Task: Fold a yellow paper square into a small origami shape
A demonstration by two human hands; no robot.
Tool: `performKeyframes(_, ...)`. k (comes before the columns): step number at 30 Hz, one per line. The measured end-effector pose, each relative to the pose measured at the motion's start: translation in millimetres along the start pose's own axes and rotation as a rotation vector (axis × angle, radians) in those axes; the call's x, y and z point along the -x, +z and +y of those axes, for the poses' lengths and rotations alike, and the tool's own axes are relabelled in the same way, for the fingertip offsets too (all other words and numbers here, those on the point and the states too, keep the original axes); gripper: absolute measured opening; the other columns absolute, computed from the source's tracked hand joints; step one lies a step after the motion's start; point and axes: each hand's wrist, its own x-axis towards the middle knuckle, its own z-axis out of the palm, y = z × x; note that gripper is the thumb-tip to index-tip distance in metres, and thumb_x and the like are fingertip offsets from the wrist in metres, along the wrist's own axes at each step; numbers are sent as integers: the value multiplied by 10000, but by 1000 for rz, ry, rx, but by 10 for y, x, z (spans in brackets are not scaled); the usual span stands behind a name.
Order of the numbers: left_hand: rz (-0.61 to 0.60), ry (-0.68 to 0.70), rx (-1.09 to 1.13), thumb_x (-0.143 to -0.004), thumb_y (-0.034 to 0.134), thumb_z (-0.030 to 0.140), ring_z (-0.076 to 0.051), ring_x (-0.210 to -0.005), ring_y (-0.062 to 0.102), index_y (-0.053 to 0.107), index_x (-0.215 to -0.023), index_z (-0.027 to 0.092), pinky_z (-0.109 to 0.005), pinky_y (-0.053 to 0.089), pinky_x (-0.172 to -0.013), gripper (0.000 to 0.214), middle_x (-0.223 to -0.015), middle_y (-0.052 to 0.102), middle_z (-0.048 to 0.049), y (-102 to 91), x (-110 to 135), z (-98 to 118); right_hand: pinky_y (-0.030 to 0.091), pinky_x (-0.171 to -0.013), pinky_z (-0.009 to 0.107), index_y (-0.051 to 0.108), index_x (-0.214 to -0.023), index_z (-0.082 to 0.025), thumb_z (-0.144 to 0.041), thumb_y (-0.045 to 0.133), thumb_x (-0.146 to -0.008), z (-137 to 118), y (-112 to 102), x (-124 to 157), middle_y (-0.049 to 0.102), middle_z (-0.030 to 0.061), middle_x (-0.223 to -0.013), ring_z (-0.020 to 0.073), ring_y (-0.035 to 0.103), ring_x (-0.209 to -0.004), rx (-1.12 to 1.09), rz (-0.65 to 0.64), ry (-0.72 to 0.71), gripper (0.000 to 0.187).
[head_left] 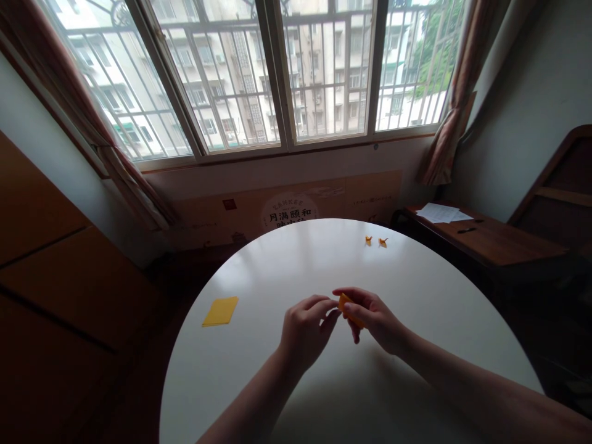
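Observation:
A small piece of folded orange paper (pixel 345 302) is held above the white round table (pixel 222 388). My right hand (pixel 377 317) is closed on it, with the thumb on top and fingers behind. My left hand (pixel 308 327) is closed too, its thumb and fingertips pinching the paper's left edge. Part of the paper is hidden by the right thumb and fingers. Farther back on the table stand two small folded paper cranes (pixel 369 241), side by side. To the left lies a stack of square yellow paper (pixel 221 312).
A wooden bench (pixel 504 237) with white sheets (pixel 444 213) and a dark pen (pixel 466 230) is at the right. Behind the table, a printed cardboard panel (pixel 208 216) leans under the barred window. A wooden cabinet (pixel 46 296) stands at the left.

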Motion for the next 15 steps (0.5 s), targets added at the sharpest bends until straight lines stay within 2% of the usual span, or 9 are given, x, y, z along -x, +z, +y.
performKeyframes(9, 22, -63, 92, -857, 688, 132, -119, -574, 648, 758, -911, 194, -212, 556, -535, 109, -872, 763, -52, -4, 10, -4, 527, -463, 254, 667, -1182, -176, -382, 750, -828, -19, 2, 26, 606, -8, -734, 122, 571, -547, -34, 20, 0, 418)
performKeyframes(15, 23, -20, 117, -883, 662, 158, -140, -665, 693, 756, -925, 202, -211, 583, -565, 111, -885, 760, -61, -51, 14, 63, 513, -437, 234, 664, -1164, -199, -365, 732, -864, -19, 10, 56, 592, -18, -728, 119, 561, -540, -36, -17, -21, 349)
